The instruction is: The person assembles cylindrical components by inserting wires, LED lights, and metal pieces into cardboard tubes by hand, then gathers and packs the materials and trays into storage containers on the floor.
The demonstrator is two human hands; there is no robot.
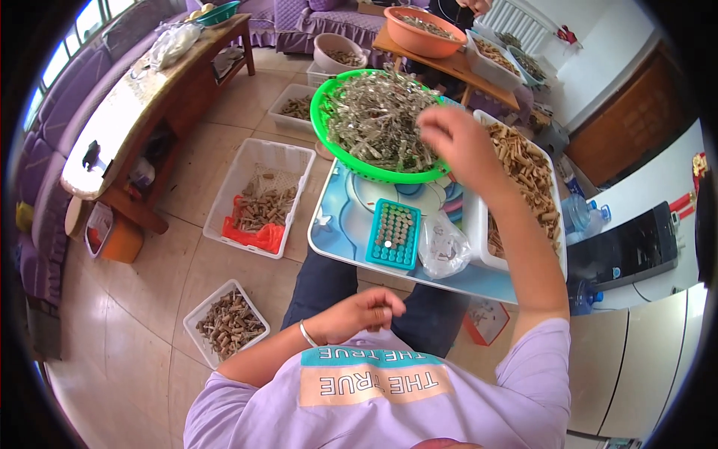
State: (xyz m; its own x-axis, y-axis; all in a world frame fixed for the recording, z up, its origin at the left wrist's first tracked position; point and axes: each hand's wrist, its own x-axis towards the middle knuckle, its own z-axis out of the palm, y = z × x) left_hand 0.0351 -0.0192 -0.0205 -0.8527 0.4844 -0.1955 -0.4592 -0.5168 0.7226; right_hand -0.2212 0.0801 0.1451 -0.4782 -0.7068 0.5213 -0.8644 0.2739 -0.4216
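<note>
My right hand (460, 142) is over the right rim of a bright green basket (323, 127), its fingers loosely bent and apart, with nothing visible in them. The basket is heaped with shiny silver-grey strips (381, 116). My left hand (363, 310) is in front of my chest with its fingers curled in; what they hold, if anything, is hidden. Between the hands, a teal tray (394, 258) with rows of round hollows lies on a small blue patterned table (336, 217), many hollows filled with small round pieces. Beside it lies a clear plastic bag (445, 247).
A white bin of tan short pieces (520, 161) stands at the table's right. On the floor at left are a white crate (217, 198) with a red bag (258, 236) and a small white box (191, 318). Another person's hands (475, 6) show behind an orange basin (419, 46).
</note>
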